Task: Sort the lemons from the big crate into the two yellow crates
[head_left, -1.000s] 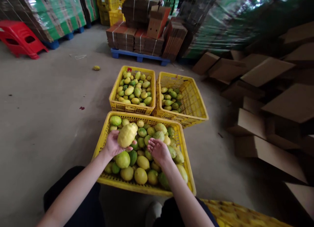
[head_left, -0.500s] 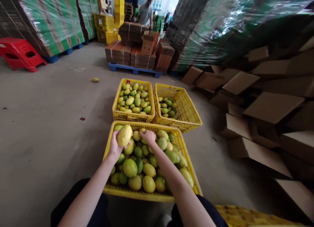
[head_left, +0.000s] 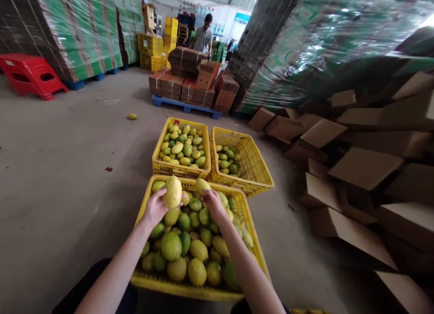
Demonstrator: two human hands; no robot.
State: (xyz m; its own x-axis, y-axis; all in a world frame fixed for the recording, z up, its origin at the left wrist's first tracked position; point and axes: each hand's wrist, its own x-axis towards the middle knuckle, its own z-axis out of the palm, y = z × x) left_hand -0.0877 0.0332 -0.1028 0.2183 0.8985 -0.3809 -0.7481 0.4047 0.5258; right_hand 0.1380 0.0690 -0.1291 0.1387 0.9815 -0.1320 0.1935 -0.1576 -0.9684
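Note:
My left hand [head_left: 157, 209] is closed around a large, bumpy yellow lemon [head_left: 172, 192], held above the near crate. A smaller yellow-green lemon [head_left: 202, 185] is gripped in the fingers of my right hand [head_left: 214, 203], close to the crate's far rim. Beneath both hands the near yellow crate [head_left: 200, 293] is filled with green and yellow lemons [head_left: 171, 246]. Behind it stand two more yellow crates: the left crate [head_left: 179, 171] is well filled with lemons, while the right crate [head_left: 254, 162] has a small heap of greener ones [head_left: 230, 157] at its left side.
A loose lemon [head_left: 132, 116] lies on the floor, with a red stool [head_left: 32, 77] farther left. Flattened cartons [head_left: 169, 85] are stacked on a blue pallet, a person [head_left: 202, 37] behind them. Open cardboard boxes [head_left: 366, 167] pile up at the right beside wrapped stacks [head_left: 325, 43].
My right hand has come up out of the near crate's fruit with a lemon in its fingers. My left hand still holds the large lemon. The view has tilted up slightly.

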